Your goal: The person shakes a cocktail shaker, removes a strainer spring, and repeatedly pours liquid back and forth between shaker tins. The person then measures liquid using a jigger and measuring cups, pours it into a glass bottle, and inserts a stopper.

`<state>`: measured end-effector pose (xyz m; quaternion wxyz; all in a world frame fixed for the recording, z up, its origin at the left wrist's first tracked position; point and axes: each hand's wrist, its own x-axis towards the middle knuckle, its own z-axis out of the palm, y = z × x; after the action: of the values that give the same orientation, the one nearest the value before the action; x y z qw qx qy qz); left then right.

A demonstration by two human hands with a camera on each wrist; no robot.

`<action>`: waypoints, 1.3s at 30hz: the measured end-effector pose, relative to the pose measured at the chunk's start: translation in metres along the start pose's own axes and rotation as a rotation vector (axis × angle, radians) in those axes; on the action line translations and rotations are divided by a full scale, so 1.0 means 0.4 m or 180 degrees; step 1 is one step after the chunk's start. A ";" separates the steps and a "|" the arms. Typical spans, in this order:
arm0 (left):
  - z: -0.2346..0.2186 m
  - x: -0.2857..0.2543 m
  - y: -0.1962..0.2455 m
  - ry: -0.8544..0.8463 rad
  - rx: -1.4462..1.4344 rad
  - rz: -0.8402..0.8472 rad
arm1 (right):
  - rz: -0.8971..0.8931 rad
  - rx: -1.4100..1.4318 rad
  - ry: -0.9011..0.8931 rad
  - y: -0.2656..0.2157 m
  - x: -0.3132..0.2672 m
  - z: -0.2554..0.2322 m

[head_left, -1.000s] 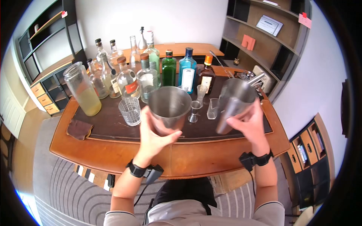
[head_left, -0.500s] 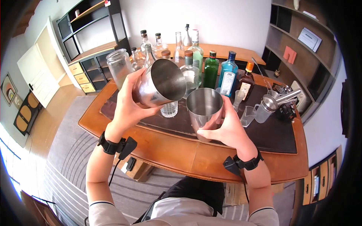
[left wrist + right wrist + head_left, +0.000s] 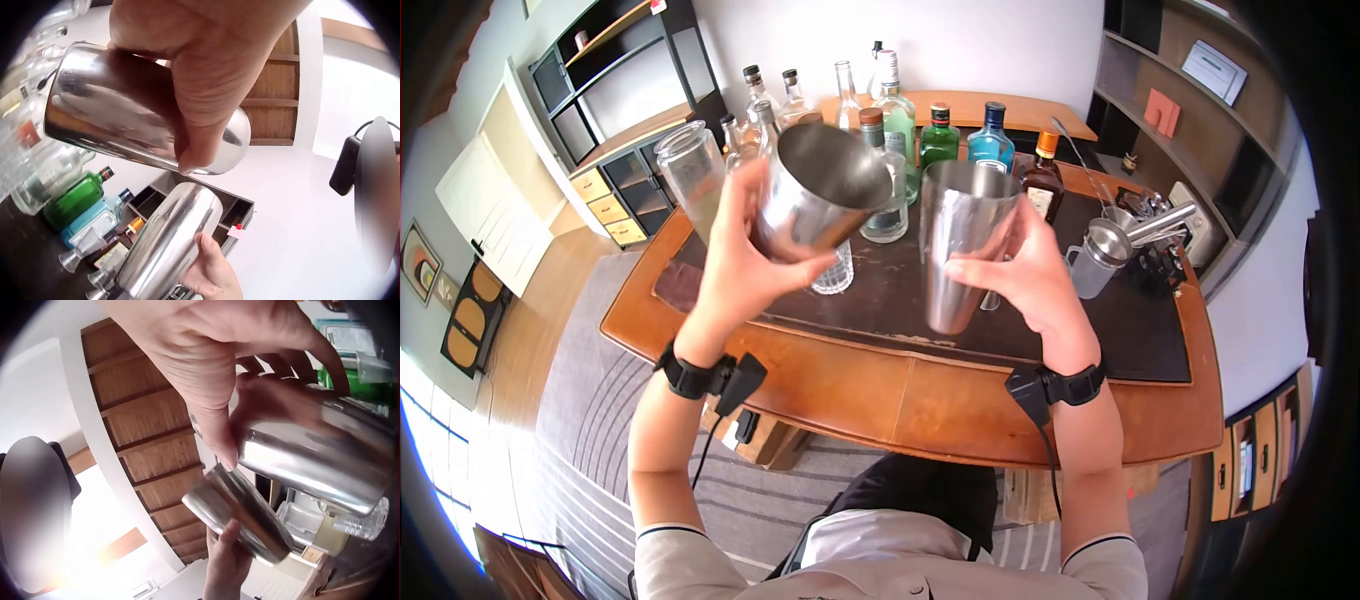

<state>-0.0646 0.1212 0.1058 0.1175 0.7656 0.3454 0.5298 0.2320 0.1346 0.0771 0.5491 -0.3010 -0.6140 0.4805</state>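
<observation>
A metal shaker tin (image 3: 805,215) is in my left hand (image 3: 735,255), fingers and thumb wrapped round its side. Its wide mouth leans up and to the right in the head view. My right hand (image 3: 1025,275) grips a second shaker tin (image 3: 955,265), narrower at the base and nearly upright. Both tins are up in front of the bottles, with a gap between them. Behind the left tin shows part of a cut-glass tumbler (image 3: 835,275). In the left wrist view the far tin (image 3: 172,240) sits below the near tin (image 3: 119,106).
Several bottles, among them a green bottle (image 3: 940,145) and a blue bottle (image 3: 992,145), stand across the back of the desk (image 3: 850,400). A tall pitcher (image 3: 692,175) is at the left. On the right are a strainer (image 3: 1106,242) on a glass jug and metal bar tools (image 3: 1165,222).
The left tin has risen and tipped to the right. The right tin has come left from the bar tools, turned more upright, then risen. The head view has shifted.
</observation>
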 end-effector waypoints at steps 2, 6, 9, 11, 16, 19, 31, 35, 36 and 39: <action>0.038 -0.042 -0.030 -0.0128 -0.0327 -0.0339 | -0.0325 0.0038 0.0282 -0.028 0.000 -0.008; 0.145 -0.110 -0.061 -0.0126 -0.0592 -0.0649 | -0.0454 -0.0156 0.0606 -0.037 0.002 -0.032; 0.202 -0.133 -0.060 -0.0152 -0.0872 -0.0879 | -0.0680 -0.0413 0.0763 -0.026 0.007 -0.036; 0.224 -0.132 -0.042 -0.0100 -0.1121 -0.1005 | -0.0795 -0.0165 0.0888 -0.019 0.012 -0.026; 0.251 -0.131 -0.034 -0.0108 -0.1117 -0.0983 | -0.0573 -0.0212 0.0909 -0.018 0.014 -0.022; 0.253 -0.136 -0.035 -0.0079 -0.1182 -0.1007 | -0.0752 -0.0315 0.0832 -0.006 0.016 -0.026; 0.244 -0.155 -0.041 -0.0015 -0.1182 -0.1121 | -0.0828 -0.0345 0.0668 0.022 0.023 -0.005; 0.237 -0.148 -0.032 0.0055 -0.1247 -0.1228 | -0.0764 -0.0586 0.0601 0.016 0.020 -0.008; 0.236 -0.147 -0.029 0.0068 -0.1248 -0.1236 | -0.0758 -0.0588 0.0587 0.015 0.020 -0.009; 0.232 -0.149 -0.030 0.0072 -0.1268 -0.1394 | -0.0737 -0.0552 0.0571 0.015 0.020 -0.009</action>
<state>0.0015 0.1085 0.0177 0.3732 0.6288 0.3929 0.5577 0.2328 0.1449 0.0747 0.6254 -0.3161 -0.6323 0.3304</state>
